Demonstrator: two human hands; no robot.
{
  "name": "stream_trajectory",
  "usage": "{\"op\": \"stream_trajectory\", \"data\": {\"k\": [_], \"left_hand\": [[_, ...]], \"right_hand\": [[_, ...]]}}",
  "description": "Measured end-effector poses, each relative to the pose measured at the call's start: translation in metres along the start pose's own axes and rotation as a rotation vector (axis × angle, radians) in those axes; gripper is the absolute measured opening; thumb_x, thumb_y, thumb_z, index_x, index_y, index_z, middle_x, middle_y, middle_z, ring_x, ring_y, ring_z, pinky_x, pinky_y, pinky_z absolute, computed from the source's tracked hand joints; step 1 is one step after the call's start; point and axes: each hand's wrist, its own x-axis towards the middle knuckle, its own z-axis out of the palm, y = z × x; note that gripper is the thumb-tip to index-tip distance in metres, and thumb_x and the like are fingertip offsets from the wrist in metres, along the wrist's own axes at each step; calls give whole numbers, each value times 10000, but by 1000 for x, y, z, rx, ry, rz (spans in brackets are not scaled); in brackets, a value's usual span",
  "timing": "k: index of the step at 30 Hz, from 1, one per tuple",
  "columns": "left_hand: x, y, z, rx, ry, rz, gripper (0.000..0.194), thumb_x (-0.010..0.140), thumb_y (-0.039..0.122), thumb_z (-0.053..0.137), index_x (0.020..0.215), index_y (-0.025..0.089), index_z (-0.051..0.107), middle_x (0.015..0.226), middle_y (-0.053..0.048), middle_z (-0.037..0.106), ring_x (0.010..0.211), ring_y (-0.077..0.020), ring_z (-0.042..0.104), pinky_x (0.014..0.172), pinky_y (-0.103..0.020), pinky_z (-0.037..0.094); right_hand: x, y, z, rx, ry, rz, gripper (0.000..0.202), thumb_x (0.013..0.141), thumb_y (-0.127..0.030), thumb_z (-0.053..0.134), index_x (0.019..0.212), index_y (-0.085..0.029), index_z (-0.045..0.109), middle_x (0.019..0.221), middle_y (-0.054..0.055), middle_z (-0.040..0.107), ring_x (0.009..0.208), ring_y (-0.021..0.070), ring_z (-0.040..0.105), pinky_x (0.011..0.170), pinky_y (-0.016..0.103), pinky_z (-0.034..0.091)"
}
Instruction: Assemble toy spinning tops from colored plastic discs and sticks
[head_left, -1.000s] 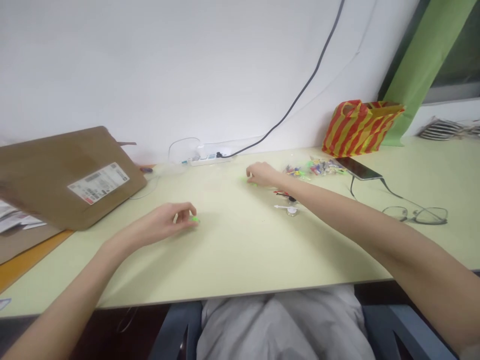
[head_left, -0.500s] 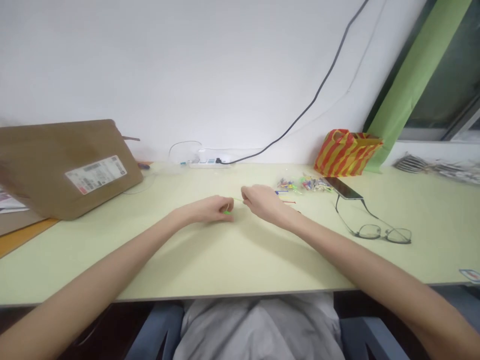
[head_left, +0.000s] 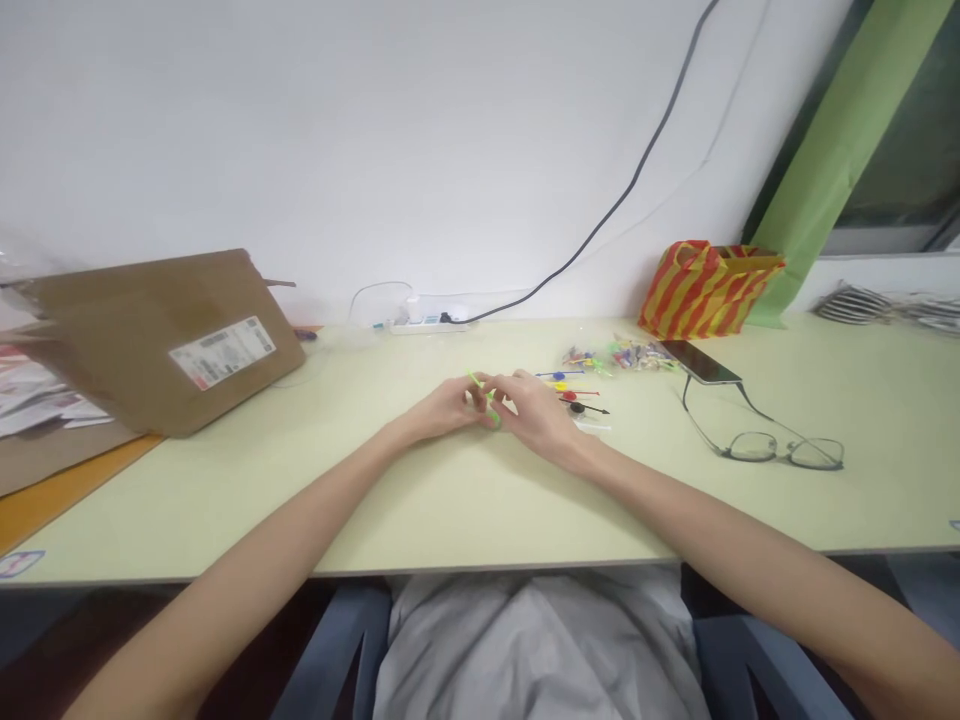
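My left hand [head_left: 454, 405] and my right hand [head_left: 529, 408] meet above the table, fingertips close together. Between them is a small bright green plastic piece [head_left: 475, 380]; a narrow end sticks up, and more green shows lower down by the thumbs. Fingers of both hands are pinched around it, and its full shape is hidden. Just right of my right hand lie small spinner arrows with round middles: a blue one [head_left: 559, 376], a red one [head_left: 569, 396] and a black one [head_left: 576, 407]. Something yellow [head_left: 560, 386] and a white strip [head_left: 594, 427] lie among them.
Clear bags of small coloured parts [head_left: 630, 354] lie behind the arrows. On the right are a phone [head_left: 699, 361], glasses [head_left: 780, 449] and a striped bag [head_left: 701, 290]. A cardboard box [head_left: 172, 340] stands left; a power strip [head_left: 424, 325] sits by the wall.
My hands have come closer together, the left moving right towards the other. The green piece sits higher between the fingers. More of the coloured arrows show beside my right hand. The view has shifted slightly.
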Motion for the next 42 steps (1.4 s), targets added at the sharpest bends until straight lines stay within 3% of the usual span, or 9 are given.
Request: {"op": "stream_trajectory", "data": {"k": [5, 10, 15, 19, 24, 35, 42], "left_hand": [[-1, -6, -7, 36, 66, -38, 529, 822, 446, 718, 1274, 236, 539, 1008, -16, 675, 900, -184, 633, 844, -324, 490], [1, -4, -3, 261, 67, 58, 235, 918, 442, 604, 965, 216, 642, 946, -17, 667, 880, -195, 608, 807, -320, 451], [2, -1, -2, 373, 52, 115, 248, 978, 378, 510, 856, 199, 631, 851, -17, 661, 815, -190, 586, 760, -313, 413], [-1, -3, -5, 382, 30, 131, 282, 1015, 332, 433, 872, 200, 636, 850, -23, 652, 817, -190, 574, 759, -313, 398], [-1, 0, -7, 394, 58, 101, 323, 1030, 336, 397, 794, 196, 568, 776, -18, 581, 746, -180, 525, 712, -304, 380], [-3, 0, -6, 371, 0, 112, 242, 984, 316, 465, 830, 198, 609, 818, -17, 638, 781, -179, 559, 728, -300, 411], [-2, -3, -8, 318, -1, 100, 171, 932, 277, 524, 867, 204, 664, 842, -16, 662, 783, -171, 582, 743, -294, 438]], "right_hand": [[2, 18, 6, 19, -8, -3, 279, 939, -62, 523, 1164, -188, 631, 946, 64, 671, 949, 208, 564, 810, 286, 384], [2, 28, 7, 1, -72, -70, 308, 909, 2, 479, 1039, -187, 685, 881, 57, 682, 929, 225, 522, 779, 292, 361], [0, 20, 5, -2, -101, -30, 343, 897, 13, 461, 1080, -186, 672, 864, 57, 673, 929, 230, 520, 774, 301, 345], [0, 19, 6, 38, -40, -27, 362, 914, 13, 442, 1168, -188, 602, 844, 39, 685, 981, 234, 525, 822, 316, 342], [1, 21, 6, 1, 20, -23, 188, 961, -90, 519, 1054, -206, 633, 922, 57, 689, 982, 238, 513, 840, 336, 335], [2, 26, 8, -42, -44, -58, 166, 925, -78, 586, 865, -187, 697, 864, 42, 715, 919, 224, 502, 806, 324, 332], [-1, 27, 10, -54, -81, -69, 175, 929, -81, 579, 938, -183, 720, 900, 63, 724, 968, 236, 519, 803, 327, 338]]}}
